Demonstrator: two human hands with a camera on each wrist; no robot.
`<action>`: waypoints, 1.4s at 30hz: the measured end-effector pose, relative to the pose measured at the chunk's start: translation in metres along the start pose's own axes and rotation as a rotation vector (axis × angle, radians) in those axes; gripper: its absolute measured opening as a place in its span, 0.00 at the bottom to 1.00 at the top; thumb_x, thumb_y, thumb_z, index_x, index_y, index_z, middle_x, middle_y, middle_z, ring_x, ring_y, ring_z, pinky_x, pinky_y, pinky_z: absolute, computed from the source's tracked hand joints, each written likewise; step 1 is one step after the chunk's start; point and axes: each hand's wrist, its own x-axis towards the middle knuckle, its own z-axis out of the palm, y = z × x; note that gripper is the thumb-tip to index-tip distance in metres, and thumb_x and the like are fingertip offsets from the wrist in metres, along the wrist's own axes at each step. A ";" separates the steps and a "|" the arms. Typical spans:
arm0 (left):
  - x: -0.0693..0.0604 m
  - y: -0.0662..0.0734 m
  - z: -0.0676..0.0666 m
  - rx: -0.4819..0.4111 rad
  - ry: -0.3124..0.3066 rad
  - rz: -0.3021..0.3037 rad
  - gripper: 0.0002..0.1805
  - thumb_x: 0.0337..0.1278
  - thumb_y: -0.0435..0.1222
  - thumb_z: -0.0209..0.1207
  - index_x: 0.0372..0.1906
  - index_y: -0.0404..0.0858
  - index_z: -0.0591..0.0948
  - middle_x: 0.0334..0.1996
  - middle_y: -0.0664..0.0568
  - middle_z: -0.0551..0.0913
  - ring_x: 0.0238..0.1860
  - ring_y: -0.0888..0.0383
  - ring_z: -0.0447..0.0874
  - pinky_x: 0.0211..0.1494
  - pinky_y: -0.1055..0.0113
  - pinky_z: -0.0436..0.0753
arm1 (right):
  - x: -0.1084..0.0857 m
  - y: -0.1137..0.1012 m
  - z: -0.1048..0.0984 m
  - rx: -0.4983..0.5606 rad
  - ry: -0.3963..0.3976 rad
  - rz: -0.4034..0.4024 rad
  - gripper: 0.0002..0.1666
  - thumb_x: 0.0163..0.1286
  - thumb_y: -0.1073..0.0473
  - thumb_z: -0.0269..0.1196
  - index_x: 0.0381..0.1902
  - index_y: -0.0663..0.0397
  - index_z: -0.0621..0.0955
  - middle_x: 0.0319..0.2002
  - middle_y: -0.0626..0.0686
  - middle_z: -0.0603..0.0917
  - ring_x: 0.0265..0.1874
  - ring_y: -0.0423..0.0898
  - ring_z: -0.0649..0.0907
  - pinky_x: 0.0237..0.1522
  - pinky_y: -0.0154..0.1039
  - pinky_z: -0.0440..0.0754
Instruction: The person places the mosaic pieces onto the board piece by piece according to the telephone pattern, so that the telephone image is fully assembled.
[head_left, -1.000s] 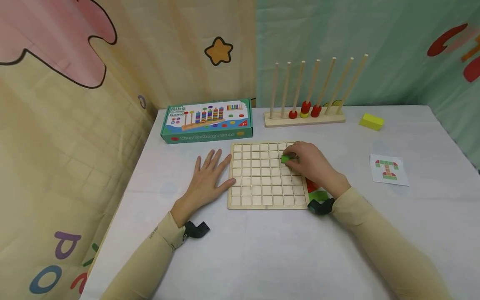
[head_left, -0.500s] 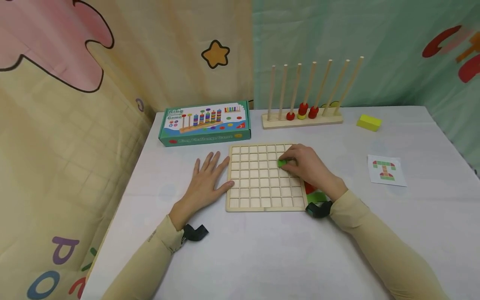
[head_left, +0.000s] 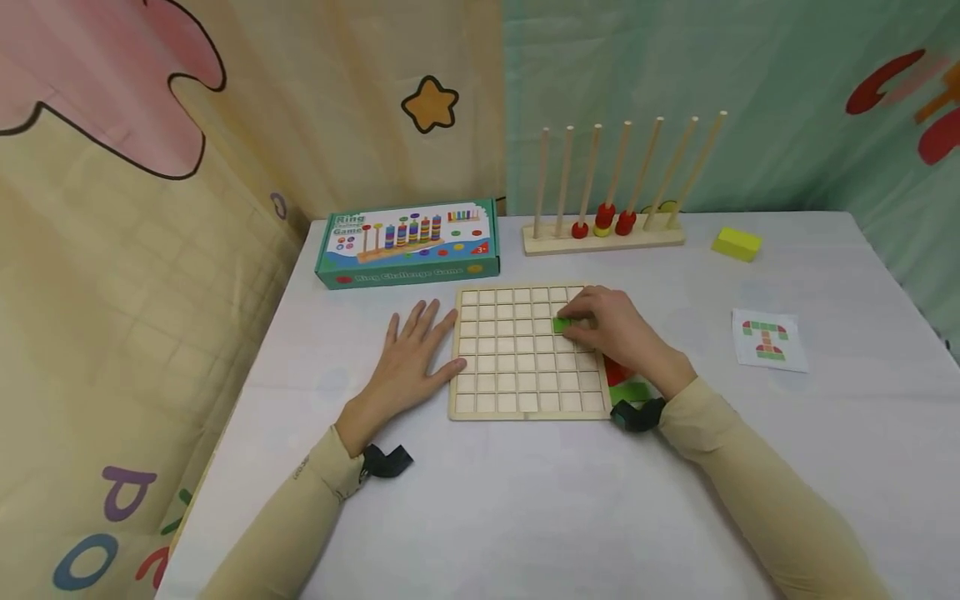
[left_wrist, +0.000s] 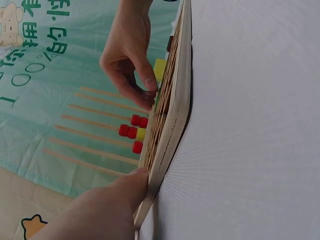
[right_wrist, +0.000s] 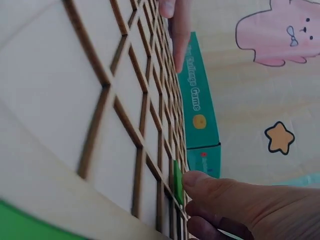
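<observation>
A wooden grid board (head_left: 525, 414) lies on the white table, its squares bare except near the right hand. The right hand (head_left: 618, 333) pinches a small green piece (head_left: 561, 325) at the board's upper right; in the right wrist view the green piece (right_wrist: 178, 182) lies low against the grid beside the thumb. With fingers spread, the left hand (head_left: 405, 367) rests flat on the table, its thumb and a fingertip touching the board's left edge. Partly under the right wrist, red (head_left: 617, 372) and green pieces (head_left: 630, 392) sit beside the board.
Behind the board stand a green game box (head_left: 408, 242) and a peg rack (head_left: 607, 243) with red and yellow rings. To the right lie a yellow block (head_left: 737, 243) and a card (head_left: 769, 340) printed with a T-shaped pattern of red, green and orange.
The right hand has moved slightly left and down over the board with the green piece, which now sits lower against the grid. The left hand has stayed at the board's edge.
</observation>
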 end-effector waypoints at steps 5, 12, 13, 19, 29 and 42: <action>0.004 -0.001 0.000 -0.001 0.006 0.015 0.47 0.71 0.64 0.53 0.86 0.50 0.56 0.87 0.44 0.49 0.87 0.42 0.38 0.83 0.33 0.35 | -0.002 0.011 -0.027 -0.016 0.077 0.079 0.14 0.70 0.65 0.71 0.53 0.61 0.89 0.48 0.61 0.88 0.47 0.59 0.86 0.55 0.59 0.84; -0.002 0.000 -0.002 -0.018 -0.001 0.002 0.46 0.72 0.63 0.54 0.86 0.48 0.57 0.86 0.43 0.50 0.87 0.40 0.40 0.83 0.33 0.36 | -0.005 0.032 -0.036 0.025 0.073 0.207 0.16 0.71 0.64 0.70 0.55 0.63 0.88 0.53 0.64 0.87 0.53 0.61 0.84 0.59 0.61 0.82; -0.003 0.000 -0.001 -0.021 -0.001 0.003 0.46 0.72 0.63 0.54 0.86 0.48 0.57 0.86 0.43 0.50 0.87 0.40 0.40 0.83 0.33 0.36 | -0.004 0.034 -0.034 0.021 0.068 0.204 0.16 0.71 0.63 0.70 0.55 0.63 0.88 0.52 0.65 0.87 0.53 0.61 0.84 0.59 0.60 0.82; -0.006 -0.001 0.002 -0.013 0.004 0.003 0.46 0.72 0.63 0.53 0.86 0.48 0.56 0.86 0.43 0.49 0.87 0.41 0.39 0.84 0.33 0.36 | 0.001 0.039 -0.022 -0.021 0.068 0.144 0.17 0.70 0.61 0.73 0.52 0.64 0.89 0.50 0.64 0.88 0.53 0.61 0.83 0.60 0.59 0.78; -0.002 -0.004 0.002 -0.005 0.007 0.014 0.46 0.71 0.64 0.53 0.86 0.49 0.56 0.86 0.43 0.49 0.87 0.41 0.39 0.84 0.34 0.36 | 0.001 0.040 -0.014 0.032 0.112 0.212 0.13 0.70 0.60 0.73 0.48 0.62 0.88 0.48 0.63 0.88 0.52 0.59 0.80 0.59 0.57 0.76; -0.001 -0.003 0.001 -0.012 -0.006 0.009 0.46 0.72 0.64 0.52 0.86 0.49 0.56 0.87 0.44 0.49 0.87 0.42 0.38 0.84 0.34 0.35 | 0.001 0.031 -0.023 0.122 0.126 0.219 0.07 0.70 0.62 0.72 0.43 0.57 0.87 0.38 0.58 0.89 0.40 0.53 0.86 0.43 0.41 0.80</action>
